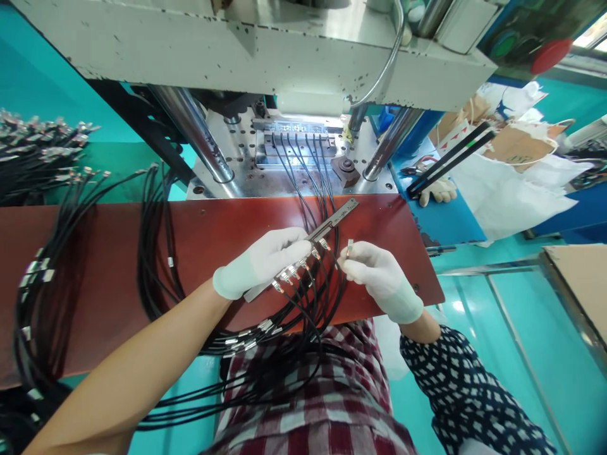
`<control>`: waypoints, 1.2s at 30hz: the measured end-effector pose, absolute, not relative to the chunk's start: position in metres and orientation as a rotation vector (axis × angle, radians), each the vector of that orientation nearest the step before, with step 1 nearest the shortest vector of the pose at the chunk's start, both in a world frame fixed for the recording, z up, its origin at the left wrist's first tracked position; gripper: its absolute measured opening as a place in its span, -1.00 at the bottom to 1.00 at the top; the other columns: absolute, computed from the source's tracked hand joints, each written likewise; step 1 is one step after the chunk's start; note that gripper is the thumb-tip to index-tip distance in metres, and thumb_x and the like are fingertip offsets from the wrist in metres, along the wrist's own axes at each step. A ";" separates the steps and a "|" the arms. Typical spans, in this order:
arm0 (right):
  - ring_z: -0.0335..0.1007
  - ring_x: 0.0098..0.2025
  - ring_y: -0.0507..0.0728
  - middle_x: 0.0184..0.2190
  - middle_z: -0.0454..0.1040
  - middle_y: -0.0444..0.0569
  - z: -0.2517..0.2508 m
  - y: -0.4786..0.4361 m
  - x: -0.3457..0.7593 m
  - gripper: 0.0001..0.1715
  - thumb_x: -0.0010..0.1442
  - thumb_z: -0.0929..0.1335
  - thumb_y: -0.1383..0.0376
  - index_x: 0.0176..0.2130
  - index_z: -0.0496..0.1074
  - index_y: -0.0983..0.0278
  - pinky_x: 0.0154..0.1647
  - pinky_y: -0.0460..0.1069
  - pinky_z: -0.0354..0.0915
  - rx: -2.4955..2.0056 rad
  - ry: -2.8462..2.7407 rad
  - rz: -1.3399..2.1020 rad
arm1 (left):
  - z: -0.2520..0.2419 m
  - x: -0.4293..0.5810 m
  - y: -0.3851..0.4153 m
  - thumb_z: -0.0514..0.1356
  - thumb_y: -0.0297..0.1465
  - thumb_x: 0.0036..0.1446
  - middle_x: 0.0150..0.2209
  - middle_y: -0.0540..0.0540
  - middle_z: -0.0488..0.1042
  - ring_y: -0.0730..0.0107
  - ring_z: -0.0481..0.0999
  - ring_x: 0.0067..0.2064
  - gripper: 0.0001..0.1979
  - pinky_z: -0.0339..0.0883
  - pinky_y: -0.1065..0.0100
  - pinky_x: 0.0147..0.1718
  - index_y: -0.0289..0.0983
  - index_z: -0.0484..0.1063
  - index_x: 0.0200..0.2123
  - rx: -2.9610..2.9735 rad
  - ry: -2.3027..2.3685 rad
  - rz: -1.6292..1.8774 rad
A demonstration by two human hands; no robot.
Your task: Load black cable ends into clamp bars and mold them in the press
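Two hands (pixel 270 258) (pixel 380 275), one strip (pixel 342 213), one desk (pixel 220 229), one press (pixel 246 60), two front posts (pixel 196 136) (pixel 393 144), two black bars (pixel 444 158) (pixel 456 163), one red button (pixel 554 57); cables (pixel 289 370) too many to count.

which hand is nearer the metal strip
Left. The left hand grips the strip; the right hand is apart from it, at its lower right in view, pinching a connector.

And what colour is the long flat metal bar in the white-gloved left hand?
The flat metal bar is silvery grey; clearest in the head view.
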State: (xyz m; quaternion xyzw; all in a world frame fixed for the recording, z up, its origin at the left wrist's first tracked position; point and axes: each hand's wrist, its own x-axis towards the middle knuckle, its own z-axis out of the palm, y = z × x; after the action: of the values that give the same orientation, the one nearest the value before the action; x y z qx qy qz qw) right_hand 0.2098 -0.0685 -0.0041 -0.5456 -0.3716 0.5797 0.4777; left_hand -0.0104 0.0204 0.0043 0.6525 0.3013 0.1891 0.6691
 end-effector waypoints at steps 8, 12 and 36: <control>0.09 -0.58 -0.06 -0.56 0.37 -0.17 0.001 -0.067 0.199 -0.80 0.23 0.35 0.19 -0.26 0.48 0.28 -0.54 -0.09 0.04 -1.497 -0.981 1.062 | 0.006 -0.010 0.021 0.11 -0.10 0.29 -0.46 0.06 0.29 0.59 0.26 -0.47 -0.62 0.16 0.54 -0.54 -0.31 0.31 -0.38 1.464 0.670 0.396; 0.21 -0.52 -0.02 -0.64 0.31 -0.19 0.007 -0.060 0.194 -0.67 0.24 0.36 0.18 -0.50 0.43 0.27 -0.37 -0.06 0.17 -1.656 -1.380 0.738 | 0.006 -0.009 0.022 0.10 -0.09 0.29 -0.47 0.06 0.30 0.59 0.26 -0.49 -0.61 0.16 0.54 -0.56 -0.31 0.29 -0.39 1.459 0.669 0.376; 0.30 -0.52 0.00 -0.54 0.47 -0.15 0.002 -0.060 0.193 -0.82 0.20 0.33 0.27 -0.28 0.53 0.26 -0.36 -0.07 0.20 -1.794 -1.768 0.301 | 0.007 -0.005 0.015 0.03 -0.04 0.29 -0.48 0.04 0.31 0.49 0.30 -0.45 -0.59 0.14 0.44 -0.50 -0.26 0.23 -0.41 1.748 0.815 0.345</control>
State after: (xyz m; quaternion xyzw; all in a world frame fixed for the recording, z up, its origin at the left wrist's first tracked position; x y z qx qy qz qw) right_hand 0.1930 -0.0596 0.0021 -0.6752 -0.6654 0.1133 0.2977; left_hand -0.0046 0.0149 0.0066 0.7407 0.3455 0.1463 0.5573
